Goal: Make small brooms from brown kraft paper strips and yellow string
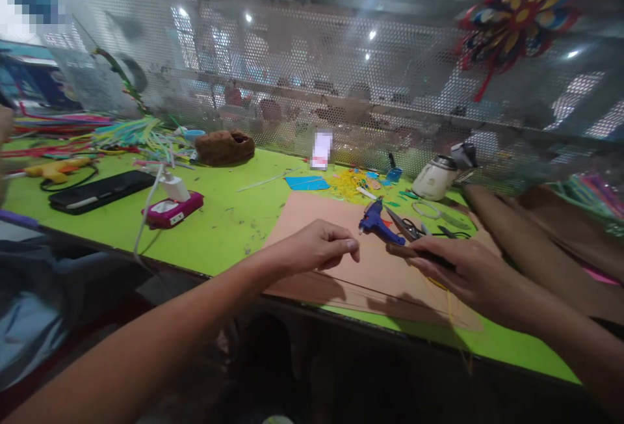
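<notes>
Well, the left hand (326, 248) reaches in over the near half of the tan sheet (297, 232), palm down, wrist level, its fingers curled in and the thumb close against them; whether something thin is pinched there I cannot tell. Opposite, the right hand (472, 274) comes in from the right side with its fingers closed round a narrow brown piece (400, 251), whose free end points toward the left hand and sits above the sheet; a yellow strand (449, 307) hangs below that hand. Just beyond the brown piece lie a blue glue gun (377, 221) and a pair of scissors (403, 225), close together and crowding the space ahead of the right fingers. Farther back are blue paper (306, 183), yellow scraps (355, 183) and a cream jug (433, 178), with brown material (526, 242) bulging along the right. Off to the left sit a brown pouch (224, 148), a magenta power strip (173, 211) with a white plug (174, 186) in it, and a black case (102, 191). All this rests on a bright green tabletop (224, 209), backed by a perforated metal screen (292, 53), with a flower-shaped ornament (521, 14) hanging at upper right.
</notes>
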`<state>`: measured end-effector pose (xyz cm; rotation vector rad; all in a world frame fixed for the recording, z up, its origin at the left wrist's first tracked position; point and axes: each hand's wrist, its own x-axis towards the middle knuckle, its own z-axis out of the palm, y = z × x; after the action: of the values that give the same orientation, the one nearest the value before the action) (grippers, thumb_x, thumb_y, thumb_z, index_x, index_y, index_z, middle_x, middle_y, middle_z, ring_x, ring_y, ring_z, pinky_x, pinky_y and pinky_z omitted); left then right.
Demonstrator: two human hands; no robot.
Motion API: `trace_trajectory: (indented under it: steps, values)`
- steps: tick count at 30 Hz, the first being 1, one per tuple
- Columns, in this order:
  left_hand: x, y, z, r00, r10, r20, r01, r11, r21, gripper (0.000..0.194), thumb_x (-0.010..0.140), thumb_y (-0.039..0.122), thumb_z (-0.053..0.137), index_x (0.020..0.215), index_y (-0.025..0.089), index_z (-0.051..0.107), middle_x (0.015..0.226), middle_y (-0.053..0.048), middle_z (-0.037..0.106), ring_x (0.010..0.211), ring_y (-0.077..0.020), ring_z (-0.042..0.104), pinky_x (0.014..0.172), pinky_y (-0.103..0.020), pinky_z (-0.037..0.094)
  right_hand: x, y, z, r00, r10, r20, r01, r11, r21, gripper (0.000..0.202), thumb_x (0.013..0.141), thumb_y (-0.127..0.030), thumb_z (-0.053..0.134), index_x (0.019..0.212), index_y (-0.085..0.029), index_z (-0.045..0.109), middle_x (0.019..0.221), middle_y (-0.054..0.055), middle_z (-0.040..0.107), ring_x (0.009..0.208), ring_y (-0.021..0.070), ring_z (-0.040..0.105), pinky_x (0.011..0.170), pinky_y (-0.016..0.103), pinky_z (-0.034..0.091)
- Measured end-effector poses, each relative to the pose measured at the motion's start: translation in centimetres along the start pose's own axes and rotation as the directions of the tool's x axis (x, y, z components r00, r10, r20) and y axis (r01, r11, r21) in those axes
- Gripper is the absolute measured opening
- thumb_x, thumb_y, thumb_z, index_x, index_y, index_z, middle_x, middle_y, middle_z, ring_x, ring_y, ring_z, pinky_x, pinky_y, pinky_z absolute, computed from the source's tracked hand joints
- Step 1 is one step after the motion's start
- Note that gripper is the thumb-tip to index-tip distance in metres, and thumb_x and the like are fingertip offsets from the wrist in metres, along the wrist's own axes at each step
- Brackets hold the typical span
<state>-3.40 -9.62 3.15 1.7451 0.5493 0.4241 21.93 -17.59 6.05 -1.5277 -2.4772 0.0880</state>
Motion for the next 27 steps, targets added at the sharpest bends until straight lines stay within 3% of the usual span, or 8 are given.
trace_trajectory:
  steps: [4, 9, 17, 27]
  values:
    - [-0.6, 0.4, -0.5, 0.998, -0.055, -0.034, 0.056, 0.998, 0.025, 0.035, 0.084, 0.048, 0.054, 0.078, 0.014, 0.059, 0.040, 0.011, 0.027, 0.038, -0.0055, 0.021, 0.042, -0.020, 0.015, 0.5, -0.3, 0.4, 0.998, -0.059, -0.032, 0.060, 0.998, 0.017, 0.027, 0.095, -0.032, 0.041, 0.095, -0.019, 0.065, 0.079, 0.006, 0.068, 0.067, 0.0177, 0.060, 0.058, 0.027, 0.041]
    - [-1.6, 1.4, -0.5, 0.996, -0.069, -0.060, 0.073, 0.995, 0.074, 0.036, 0.083, 0.048, 0.055, 0.073, 0.014, 0.059, 0.039, 0.009, 0.030, 0.037, -0.0057, 0.026, 0.041, -0.020, 0.018, 0.3, -0.7, 0.9, 0.996, -0.073, -0.048, 0.073, 0.997, -0.004, 0.026, 0.095, -0.029, 0.040, 0.100, -0.019, 0.063, 0.079, 0.006, 0.068, 0.065, 0.0175, 0.061, 0.059, 0.027, 0.042]
    - [-3.6, 2.0, -1.2, 0.994, -0.103, -0.045, 0.110, 0.974, 0.198, 0.035, 0.083, 0.046, 0.053, 0.070, 0.014, 0.058, 0.040, 0.009, 0.029, 0.038, -0.0058, 0.025, 0.039, -0.018, 0.017, -0.2, -2.1, 2.1, 0.967, -0.214, -0.135, 0.203, 0.975, -0.092, 0.024, 0.095, -0.024, 0.040, 0.092, -0.018, 0.063, 0.071, 0.005, 0.063, 0.062, 0.0170, 0.059, 0.056, 0.026, 0.039]
    - [-6.4, 0.9, -3.3, 0.990, -0.089, -0.110, 0.118, 0.948, 0.295, 0.037, 0.086, 0.045, 0.048, 0.068, 0.014, 0.056, 0.047, 0.007, 0.033, 0.042, -0.0053, 0.027, 0.039, -0.017, 0.019, -0.5, -1.4, 3.2, 0.954, -0.241, -0.179, 0.237, 0.971, -0.040, 0.017, 0.092, -0.030, 0.048, 0.093, -0.020, 0.062, 0.074, 0.005, 0.064, 0.065, 0.0176, 0.060, 0.058, 0.026, 0.042]
